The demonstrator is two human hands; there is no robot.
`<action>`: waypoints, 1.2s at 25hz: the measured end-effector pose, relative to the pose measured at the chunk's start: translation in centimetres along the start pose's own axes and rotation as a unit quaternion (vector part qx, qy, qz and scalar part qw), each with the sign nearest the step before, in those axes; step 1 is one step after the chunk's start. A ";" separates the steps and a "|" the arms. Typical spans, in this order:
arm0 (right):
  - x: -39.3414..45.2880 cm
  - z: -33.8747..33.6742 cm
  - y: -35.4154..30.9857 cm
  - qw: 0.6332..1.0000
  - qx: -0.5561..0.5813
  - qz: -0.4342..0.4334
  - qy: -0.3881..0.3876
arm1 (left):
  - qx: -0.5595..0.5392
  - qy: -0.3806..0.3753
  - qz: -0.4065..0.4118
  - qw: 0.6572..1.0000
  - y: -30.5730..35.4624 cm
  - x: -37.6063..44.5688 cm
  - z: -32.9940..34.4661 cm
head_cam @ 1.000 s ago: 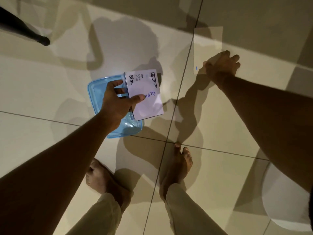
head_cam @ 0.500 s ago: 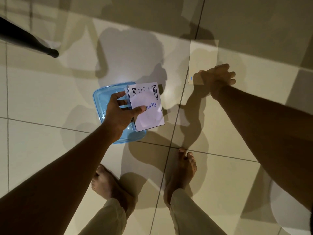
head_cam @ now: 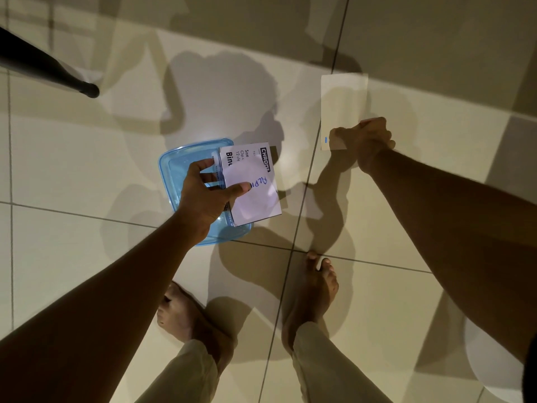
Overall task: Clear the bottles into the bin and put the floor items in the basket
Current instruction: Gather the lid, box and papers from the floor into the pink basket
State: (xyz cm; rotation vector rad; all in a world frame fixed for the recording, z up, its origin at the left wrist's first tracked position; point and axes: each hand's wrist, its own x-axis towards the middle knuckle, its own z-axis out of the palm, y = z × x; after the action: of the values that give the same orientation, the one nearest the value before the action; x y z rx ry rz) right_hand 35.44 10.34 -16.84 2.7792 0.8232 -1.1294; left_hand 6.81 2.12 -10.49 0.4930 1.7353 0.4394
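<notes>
Gripping floor items w/ both hands over tiled floor

Left hand (head_cam: 207, 199) is closed on two things at once: a white card box (head_cam: 252, 184) printed "CHROMA" w/ blue handwriting, thumb across its face, and a clear blue plastic lid (head_cam: 180, 167) held behind it, fingers curled over the lid's rim. Both are held together above the floor tiles (head_cam: 72, 158).

Right hand (head_cam: 369, 141) is down at the floor, fingers curled shut on the lower right corner of a beige paper sheet (head_cam: 344, 103); thumb lies on the sheet's bottom edge near a small blue mark. Rest of the sheet lies flat, just right of a grout line. Can't tell if the pinched corner is lifted.

Around: two bare feet in pale trousers below, right foot (head_cam: 311, 289) w/ toes at a grout crossing, left foot (head_cam: 186, 315) further back. Black furniture leg (head_cam: 46, 71) slants in at upper left, well apart from the hands. Pale round object (head_cam: 494, 365) at lower right edge, partly cut off by the right forearm. Heavy shadows cover much of the floor. No bin or basket in view.
</notes>
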 end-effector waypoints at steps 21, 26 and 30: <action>-6.2 -2.3 0.9 0.922 0.271 -0.097 -0.258 | -0.031 -0.024 -0.030 0.999 -0.5 -1.1 -3.0; -12.4 -3.1 -0.1 0.871 0.233 -0.105 -0.419 | -0.108 -0.041 -0.041 0.992 1.1 -2.7 -4.5; -14.7 -2.0 -0.7 0.885 0.156 -0.152 -0.411 | -0.139 -0.053 -0.038 0.988 1.9 -3.8 -5.2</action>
State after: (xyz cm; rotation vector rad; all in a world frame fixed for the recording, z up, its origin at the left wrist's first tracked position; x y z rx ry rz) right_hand 27.62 4.62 -5.61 1.9887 1.0106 -2.4123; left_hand 2.67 1.47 -5.30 0.2454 1.5538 0.5802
